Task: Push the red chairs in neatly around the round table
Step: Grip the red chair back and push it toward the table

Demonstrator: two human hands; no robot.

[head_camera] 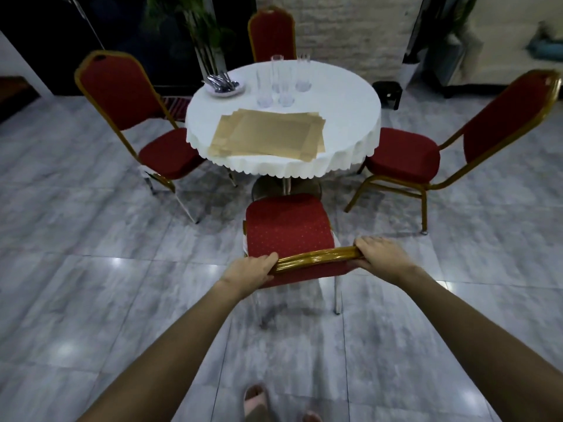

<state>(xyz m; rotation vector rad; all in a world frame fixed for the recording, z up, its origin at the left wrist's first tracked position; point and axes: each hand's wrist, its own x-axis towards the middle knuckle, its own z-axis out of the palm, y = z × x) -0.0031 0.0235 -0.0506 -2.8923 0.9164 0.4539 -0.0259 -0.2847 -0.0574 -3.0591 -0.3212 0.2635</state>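
A round table (350, 117) under a white scalloped cloth stands in the middle. Red chairs with gold frames ring it. The near chair (288, 226) faces the table, its seat front just short of the cloth's edge. My left hand (249, 271) and my right hand (380, 254) both grip the gold top rail of its backrest. The left chair (166, 155) has its seat partly under the cloth. The right chair (402, 159) is angled, seat edge at the cloth. The far chair (272, 33) stands behind the table.
On the table lie tan paper mats (268, 134), several tall clear glasses (277, 77) and a plate of cutlery (224, 85). Potted plants (198, 32) stand behind. A small black stool (387, 94) sits at the back right. Glossy grey floor tiles surround everything; my feet show below.
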